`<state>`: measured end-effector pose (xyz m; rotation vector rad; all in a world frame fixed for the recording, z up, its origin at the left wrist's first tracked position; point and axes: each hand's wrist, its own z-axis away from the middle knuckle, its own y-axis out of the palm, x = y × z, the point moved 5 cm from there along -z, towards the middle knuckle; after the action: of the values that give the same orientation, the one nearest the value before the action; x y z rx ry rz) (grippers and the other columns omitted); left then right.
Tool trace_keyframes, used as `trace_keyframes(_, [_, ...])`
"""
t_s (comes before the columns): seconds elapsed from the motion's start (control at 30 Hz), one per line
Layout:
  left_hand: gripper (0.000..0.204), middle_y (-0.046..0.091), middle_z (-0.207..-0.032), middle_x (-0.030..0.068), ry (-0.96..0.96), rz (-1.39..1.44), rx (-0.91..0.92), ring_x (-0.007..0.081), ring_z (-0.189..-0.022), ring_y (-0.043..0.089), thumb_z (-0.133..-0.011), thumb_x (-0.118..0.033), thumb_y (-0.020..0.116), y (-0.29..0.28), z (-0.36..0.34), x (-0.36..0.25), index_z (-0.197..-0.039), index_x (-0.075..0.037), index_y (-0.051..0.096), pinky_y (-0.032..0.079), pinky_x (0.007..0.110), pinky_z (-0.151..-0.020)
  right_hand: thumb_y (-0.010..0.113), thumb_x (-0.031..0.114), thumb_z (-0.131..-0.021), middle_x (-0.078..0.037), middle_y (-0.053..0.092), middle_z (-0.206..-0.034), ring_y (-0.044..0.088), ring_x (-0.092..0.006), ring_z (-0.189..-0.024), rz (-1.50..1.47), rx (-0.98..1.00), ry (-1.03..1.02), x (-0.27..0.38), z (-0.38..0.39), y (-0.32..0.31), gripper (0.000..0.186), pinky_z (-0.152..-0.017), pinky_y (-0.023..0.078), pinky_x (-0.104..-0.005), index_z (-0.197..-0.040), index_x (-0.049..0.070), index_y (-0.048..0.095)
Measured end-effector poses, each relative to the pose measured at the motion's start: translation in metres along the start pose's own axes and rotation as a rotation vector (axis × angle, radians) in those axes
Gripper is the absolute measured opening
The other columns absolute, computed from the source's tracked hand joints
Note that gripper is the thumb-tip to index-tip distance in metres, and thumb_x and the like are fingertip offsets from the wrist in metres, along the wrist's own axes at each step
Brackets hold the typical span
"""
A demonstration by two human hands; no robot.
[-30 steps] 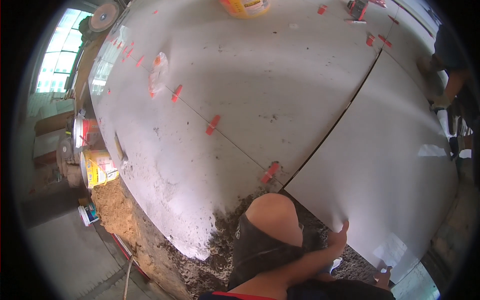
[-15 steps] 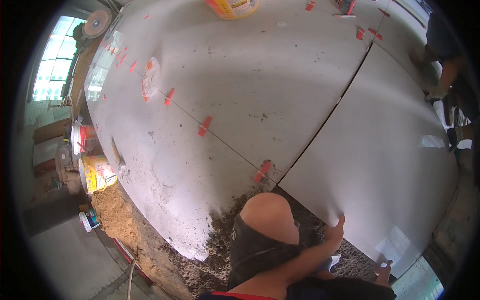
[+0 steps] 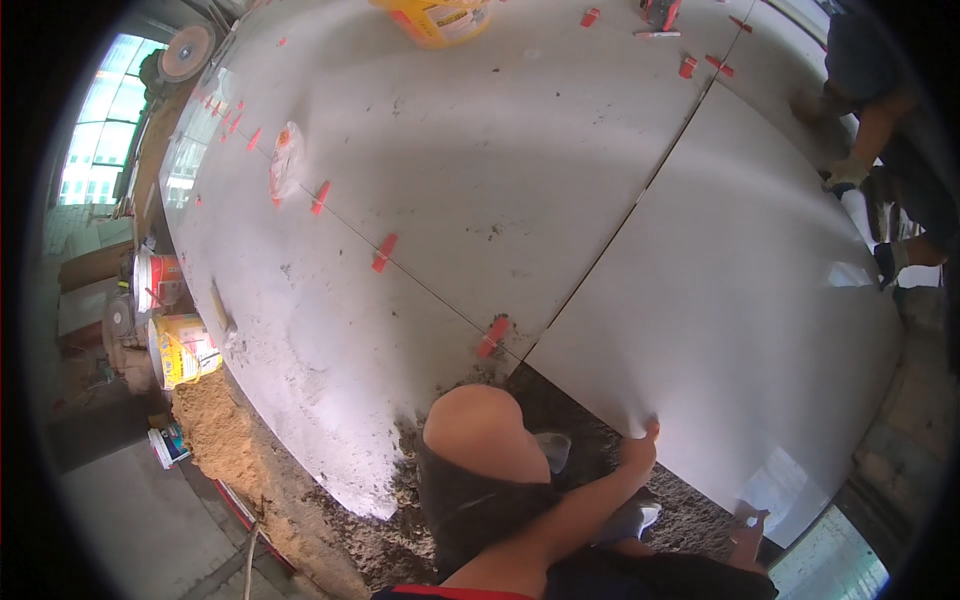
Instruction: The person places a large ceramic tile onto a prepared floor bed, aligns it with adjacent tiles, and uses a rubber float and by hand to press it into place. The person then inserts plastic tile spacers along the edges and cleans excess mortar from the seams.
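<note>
A large light grey tile lies at the right beside laid tiles, with a dark narrow seam between them. My left hand grips its near edge. Lower along that edge my right hand also grips it, fingertips on the top. Under and beside this edge is dark, coarse mortar. My bare knee and dark shorts are left of my hands. Red levelling wedges sit along the laid tiles' seams, one close to the tile's near left corner.
A co-worker bends at the tile's far right edge, a gloved hand on it. A yellow bucket stands on the tiles at the back, near a red tool. A plastic bag, buckets and sand are at left.
The view has shifted, moving the scene leftward. The gap between the held tile and the laid tiles looks narrower. The co-worker leans further in at the far edge.
</note>
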<state>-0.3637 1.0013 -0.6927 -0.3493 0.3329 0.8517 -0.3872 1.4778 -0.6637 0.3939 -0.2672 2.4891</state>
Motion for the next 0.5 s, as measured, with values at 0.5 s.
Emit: trace_keyframes(0.5, [0.054, 0.057, -0.125, 0.0171, -0.093, -0.084, 0.003, 0.0273, -0.115, 0.053, -0.088, -0.03, 0.064, -0.008, 0.013, -0.016, -0.128, 0.003, 0.049, 0.04, 0.036, -0.096, 0.081, 0.059, -0.063, 0.002, 0.055, -0.084, 0.051, -0.0117, -0.069, -0.095, -0.042, -0.016, -0.009, -0.003, -0.008, 0.061, -0.052, 0.038, -0.0242, -0.095, 0.013, 0.058])
